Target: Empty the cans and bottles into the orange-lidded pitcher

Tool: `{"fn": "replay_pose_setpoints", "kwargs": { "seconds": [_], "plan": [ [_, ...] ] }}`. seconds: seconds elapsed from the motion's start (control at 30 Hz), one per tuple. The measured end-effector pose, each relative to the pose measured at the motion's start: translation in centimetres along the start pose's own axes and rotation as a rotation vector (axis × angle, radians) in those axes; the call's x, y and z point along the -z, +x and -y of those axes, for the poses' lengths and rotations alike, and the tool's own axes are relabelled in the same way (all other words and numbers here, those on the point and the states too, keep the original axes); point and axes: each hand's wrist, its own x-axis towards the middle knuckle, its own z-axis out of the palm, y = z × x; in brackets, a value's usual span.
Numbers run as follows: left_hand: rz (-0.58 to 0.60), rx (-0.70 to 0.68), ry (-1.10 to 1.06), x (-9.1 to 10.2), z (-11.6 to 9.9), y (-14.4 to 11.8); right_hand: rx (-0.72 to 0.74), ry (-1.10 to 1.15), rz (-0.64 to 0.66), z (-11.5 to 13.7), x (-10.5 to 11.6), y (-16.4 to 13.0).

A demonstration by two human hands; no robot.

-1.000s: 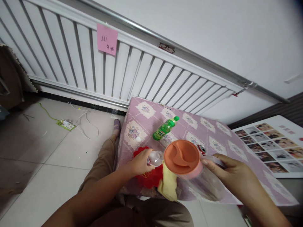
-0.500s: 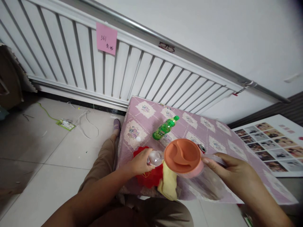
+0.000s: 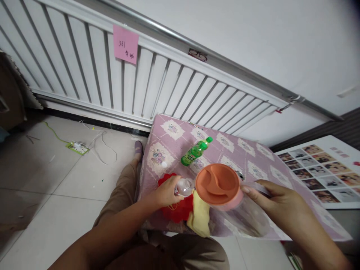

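My left hand (image 3: pixel 165 193) is closed around a clear plastic bottle (image 3: pixel 185 186), whose uncapped mouth points right. My right hand (image 3: pixel 277 200) grips the handle of a clear pitcher (image 3: pixel 247 217) with an orange lid (image 3: pixel 217 183). The pitcher is tilted, its lid end close to the bottle's mouth. I cannot make out any liquid passing between them. Beneath my left hand lies a red scalloped mat (image 3: pixel 176 213), with a folded yellow cloth (image 3: pixel 200 217) at its right edge. A small white cap (image 3: pixel 164 164) rests on the tablecloth nearby.
Two green-capped bottles (image 3: pixel 193 154) stand on the flowered tablecloth (image 3: pixel 174 129), beyond the pitcher. Part of a can (image 3: pixel 240 174) shows behind the lid. A white radiator (image 3: pixel 157 82) borders the table's far side. A power strip (image 3: pixel 77 148) with cables lies on the floor.
Both hands hold the bottle and the pitcher in nearly the same pose. Only a slight shift of the whole view shows.
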Motion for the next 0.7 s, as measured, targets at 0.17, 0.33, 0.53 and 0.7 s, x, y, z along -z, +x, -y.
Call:
{"fn": "replay_pose_setpoints", "kwargs": {
  "seconds": [0.17,0.33,0.53,0.7],
  "plan": [
    [-0.001,-0.007,0.013,-0.2,0.2,0.0,0.01,-0.034,-0.005,0.1,0.1,0.2],
    [-0.012,-0.023,0.017,-0.2,0.1,0.1,0.03,-0.052,0.0,-0.1,0.2,0.2],
    [-0.004,-0.016,0.01,0.0,-0.6,0.0,0.029,-0.079,0.009,-0.5,0.1,0.3],
    [0.002,-0.018,0.003,0.2,-0.8,0.0,0.035,-0.064,0.011,-0.3,0.1,0.2]
  ]
}}
